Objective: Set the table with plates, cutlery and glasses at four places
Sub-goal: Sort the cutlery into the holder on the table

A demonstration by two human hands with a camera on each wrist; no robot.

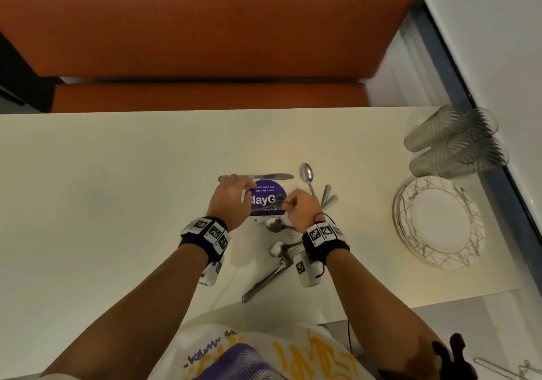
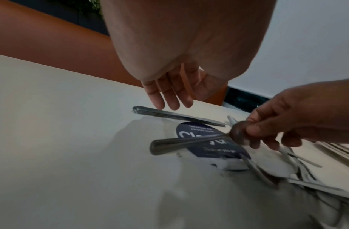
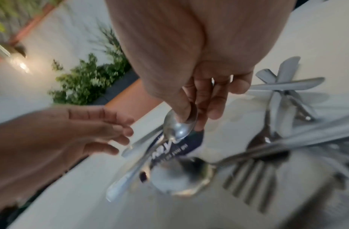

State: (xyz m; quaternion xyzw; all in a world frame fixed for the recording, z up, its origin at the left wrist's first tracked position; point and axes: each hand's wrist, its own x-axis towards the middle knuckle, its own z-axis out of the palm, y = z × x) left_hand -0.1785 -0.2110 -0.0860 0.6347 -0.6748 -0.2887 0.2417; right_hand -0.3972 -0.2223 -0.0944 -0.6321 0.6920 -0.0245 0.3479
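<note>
Spoon (image 3: 178,128) bowl between right fingers (image 3: 179,108)

table (image 1: 102,189) left of the cutlery pile (image 1: 281,250) lies open; plates (image 1: 440,221) and glasses (image 1: 457,142) crowd the right.

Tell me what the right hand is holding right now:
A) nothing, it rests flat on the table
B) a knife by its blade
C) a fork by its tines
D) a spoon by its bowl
D: in the right wrist view the right hand pinches the bowl of a spoon, its handle pointing toward the open left hand; the head view shows the same spoon held above the purple sticker.
</note>
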